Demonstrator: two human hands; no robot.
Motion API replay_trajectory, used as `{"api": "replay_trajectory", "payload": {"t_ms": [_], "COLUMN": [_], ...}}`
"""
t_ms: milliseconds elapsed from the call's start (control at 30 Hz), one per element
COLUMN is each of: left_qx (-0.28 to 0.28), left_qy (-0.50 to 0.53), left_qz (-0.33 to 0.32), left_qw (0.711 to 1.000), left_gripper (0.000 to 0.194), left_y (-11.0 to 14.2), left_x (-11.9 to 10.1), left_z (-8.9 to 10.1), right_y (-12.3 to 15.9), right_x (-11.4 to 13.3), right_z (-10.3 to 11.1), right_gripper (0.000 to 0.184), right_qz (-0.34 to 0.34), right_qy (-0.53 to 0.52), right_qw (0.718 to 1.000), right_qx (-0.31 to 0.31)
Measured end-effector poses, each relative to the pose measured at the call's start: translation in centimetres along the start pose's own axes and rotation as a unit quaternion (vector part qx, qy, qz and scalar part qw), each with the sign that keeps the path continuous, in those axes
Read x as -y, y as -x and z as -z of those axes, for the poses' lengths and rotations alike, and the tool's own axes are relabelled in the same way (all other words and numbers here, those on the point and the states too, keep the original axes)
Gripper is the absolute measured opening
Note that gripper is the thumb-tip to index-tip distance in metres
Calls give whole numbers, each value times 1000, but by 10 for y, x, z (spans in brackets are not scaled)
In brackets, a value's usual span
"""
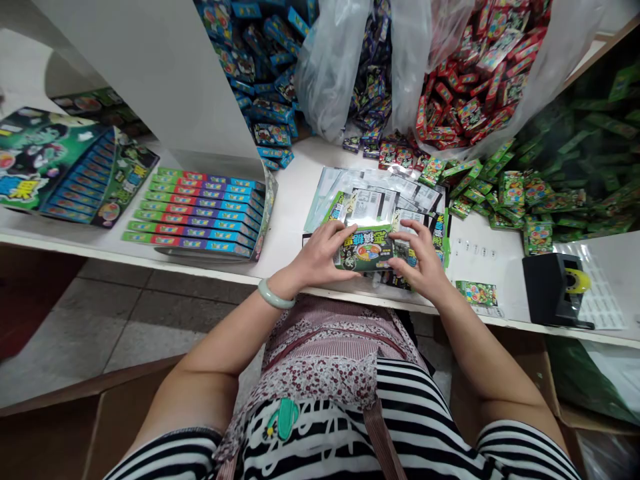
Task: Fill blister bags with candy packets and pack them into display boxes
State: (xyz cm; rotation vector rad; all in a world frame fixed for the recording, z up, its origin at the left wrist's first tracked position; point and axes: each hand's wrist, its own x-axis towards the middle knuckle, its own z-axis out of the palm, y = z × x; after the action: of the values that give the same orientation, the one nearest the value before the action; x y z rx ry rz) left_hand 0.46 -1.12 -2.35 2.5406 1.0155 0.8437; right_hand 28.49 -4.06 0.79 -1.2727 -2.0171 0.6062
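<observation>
A flat green-and-black printed candy packet with a clear upper part lies between my hands at the table's front edge. My left hand grips its left side, thumb low and fingers along the top. On the right side, my right hand pinches it with bent fingers and thumb. Beneath and behind it spreads a pile of similar clear-topped packets with barcode labels; the hands hide part of this pile.
Left are a display box of stacked multicoloured boxes and a green display carton. Behind lie heaps of blue boxes, red boxes and green boxes. A black tape dispenser stands right, beside a sticker sheet.
</observation>
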Motion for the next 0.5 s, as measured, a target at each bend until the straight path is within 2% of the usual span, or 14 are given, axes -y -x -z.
{"api": "replay_trajectory", "payload": {"t_ms": [100, 233, 300, 400, 500], "left_qx": [-12, -7, -11, -33, -40], "left_qy": [-6, -17, -18, -26, -21], "left_qz": [34, 36, 34, 56, 57], "left_qw": [999, 999, 999, 998, 997], "left_gripper": [98, 97, 96, 98, 99], "left_y": [0, 0, 2, 4, 3], "left_x": [-1, -1, 1, 5, 6], "left_z": [0, 0, 2, 9, 17], "right_y": [-1, -6, -13, -39, -87], "right_x": [1, 5, 4, -16, -59], "right_z": [-7, -18, -18, -1, 28], "right_gripper": [33, 35, 38, 35, 33], "right_qz": [-28, -54, -59, -71, -136], "right_qy": [-5, -58, -90, -140, -121], "right_qw": [1000, 994, 990, 986, 983], "right_qx": [-10, 78, 95, 52, -35]}}
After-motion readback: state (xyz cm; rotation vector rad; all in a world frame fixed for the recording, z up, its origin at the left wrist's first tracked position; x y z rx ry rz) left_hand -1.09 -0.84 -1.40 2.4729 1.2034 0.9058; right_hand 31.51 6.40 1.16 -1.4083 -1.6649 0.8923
